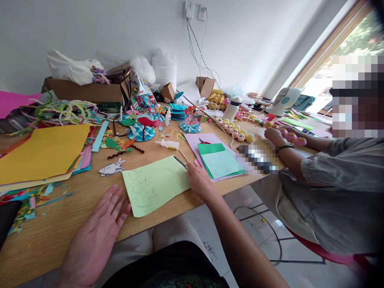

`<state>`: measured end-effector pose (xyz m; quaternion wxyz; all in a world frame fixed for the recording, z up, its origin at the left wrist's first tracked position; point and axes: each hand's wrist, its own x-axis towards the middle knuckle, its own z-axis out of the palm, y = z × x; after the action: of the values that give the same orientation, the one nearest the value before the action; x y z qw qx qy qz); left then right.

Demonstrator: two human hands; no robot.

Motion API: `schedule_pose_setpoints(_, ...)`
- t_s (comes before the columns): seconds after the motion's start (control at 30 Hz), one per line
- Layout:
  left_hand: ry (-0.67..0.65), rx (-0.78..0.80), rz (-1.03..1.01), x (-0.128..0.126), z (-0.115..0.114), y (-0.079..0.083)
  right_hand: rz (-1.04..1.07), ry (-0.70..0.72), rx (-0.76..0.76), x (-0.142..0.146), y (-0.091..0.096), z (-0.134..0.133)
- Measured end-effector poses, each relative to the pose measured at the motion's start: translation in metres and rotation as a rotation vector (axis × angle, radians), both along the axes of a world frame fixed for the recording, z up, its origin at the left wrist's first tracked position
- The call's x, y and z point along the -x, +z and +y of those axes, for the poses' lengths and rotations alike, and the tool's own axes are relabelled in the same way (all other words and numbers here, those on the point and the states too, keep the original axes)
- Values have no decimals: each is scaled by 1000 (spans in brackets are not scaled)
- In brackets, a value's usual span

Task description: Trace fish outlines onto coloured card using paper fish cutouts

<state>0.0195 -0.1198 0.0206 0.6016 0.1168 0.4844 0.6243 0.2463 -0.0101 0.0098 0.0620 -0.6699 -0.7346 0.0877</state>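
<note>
My left hand [96,228] rests open at the table's front, fingers spread, its thumb by the left edge of a light green sheet [168,180]. Several fish outlines [142,196] are drawn along that sheet's left side. At the sheet's right end, my right hand [199,180] is closed around a slim dark pen [180,163], which points up and left over the paper. Just beyond the left fingers lies a paper fish cutout [112,168]. Right of the sheet, a pale blue-green sheet with faint drawings [222,163] lies on darker green paper [211,149] and a lilac sheet [192,139].
Coloured paper [45,150] is stacked at left, above paper scraps [33,204]. Glue bottles [168,145] and blue-patterned crafts [141,132] stand behind the sheet. At right, another person's hands [274,136] hold pink and yellow pieces beside a white water bottle [232,108].
</note>
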Motion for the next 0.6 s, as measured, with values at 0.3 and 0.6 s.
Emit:
schedule_pose_setpoints(0.3, -244, -66, 96, 5, 10, -5, 31, 29, 28, 1, 1, -1)
schedule_pose_setpoints(0.6, -245, -79, 127, -4, 15, -13, 565, 38, -89, -12, 6, -20)
